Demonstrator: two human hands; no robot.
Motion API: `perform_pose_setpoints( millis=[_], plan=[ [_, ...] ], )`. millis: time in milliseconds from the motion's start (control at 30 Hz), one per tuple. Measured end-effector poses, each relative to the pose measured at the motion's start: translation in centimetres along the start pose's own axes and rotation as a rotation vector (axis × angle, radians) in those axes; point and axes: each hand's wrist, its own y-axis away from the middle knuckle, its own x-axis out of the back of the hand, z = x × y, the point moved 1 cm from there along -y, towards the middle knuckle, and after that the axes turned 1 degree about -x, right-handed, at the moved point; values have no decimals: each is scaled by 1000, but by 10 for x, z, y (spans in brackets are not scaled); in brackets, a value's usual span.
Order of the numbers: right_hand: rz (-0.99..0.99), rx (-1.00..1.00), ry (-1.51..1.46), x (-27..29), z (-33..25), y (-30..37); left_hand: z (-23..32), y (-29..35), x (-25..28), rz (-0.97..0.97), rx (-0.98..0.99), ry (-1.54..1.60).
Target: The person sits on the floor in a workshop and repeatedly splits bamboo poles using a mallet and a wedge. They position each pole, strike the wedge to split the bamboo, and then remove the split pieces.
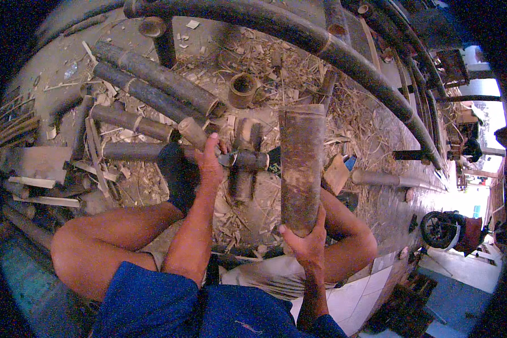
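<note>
My left hand (pixel 209 159) is closed around a tool with a thick, pale wooden handle (pixel 192 132). A short piece of metal (pixel 227 159) shows beside the fingers; the kind of tool is not clear. My right hand (pixel 308 242) grips the lower end of a wide, brown bamboo section (pixel 301 169), held upright in front of me. Between my legs, below the tool, lies a short bamboo piece (pixel 242 183) on the floor, crossed by a dark bamboo length (pixel 252 161). A short hollow bamboo ring (pixel 243 90) stands farther off.
Long bamboo poles (pixel 158 76) lie at the left among shavings (pixel 287 67). One raised bamboo pole (pixel 298 34) spans the far side and bends down right. Split strips (pixel 45 200) and a board (pixel 42 163) are at the far left. A motorbike (pixel 459 231) stands at the right.
</note>
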Motion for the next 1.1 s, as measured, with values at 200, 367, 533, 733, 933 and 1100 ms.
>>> perform_pose_setpoints(
  millis=[200, 367, 533, 733, 933, 1100],
  plan=[
    [-23, -1, 65, -4, -9, -13, -4, 3, 4, -61, 18, -95],
    [-70, 559, 103, 14, -118, -67, -13, 5, 15, 3, -122, -404],
    [179, 1293, 40, 24, -262, -92, -31, -19, 24, -135, -76, -432],
    [-408, 1041, 871, -22, -237, -111, -29, -2, 23, -95, -254, -315],
    [-162, 1244, 599, -23, -293, -108, -7, 9, 13, -152, -45, -346],
    [87, 1408, -26, -34, -316, -104, -10, 9, 16, -74, -209, -484]
  ],
)
